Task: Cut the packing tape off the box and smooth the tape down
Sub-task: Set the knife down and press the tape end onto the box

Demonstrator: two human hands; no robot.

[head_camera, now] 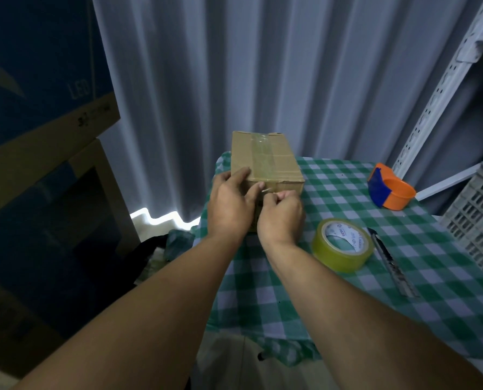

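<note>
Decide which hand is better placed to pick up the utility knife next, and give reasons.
Right. The utility knife lies right of the right hand, past the tape roll; the left hand braces the box.

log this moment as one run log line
stage: smoothing tape | left hand: on box near end | right hand: pinched at tape edge | cutter, tape roll: on table

A tabletop covered in green-and-white checked cloth [333, 299] carries a brown cardboard box [274, 164] at its far left corner, a yellowish packing-tape roll [343, 246], a slim utility knife [390, 261] just beside it, and an orange-and-blue tape dispenser [389, 190] far right.
</note>
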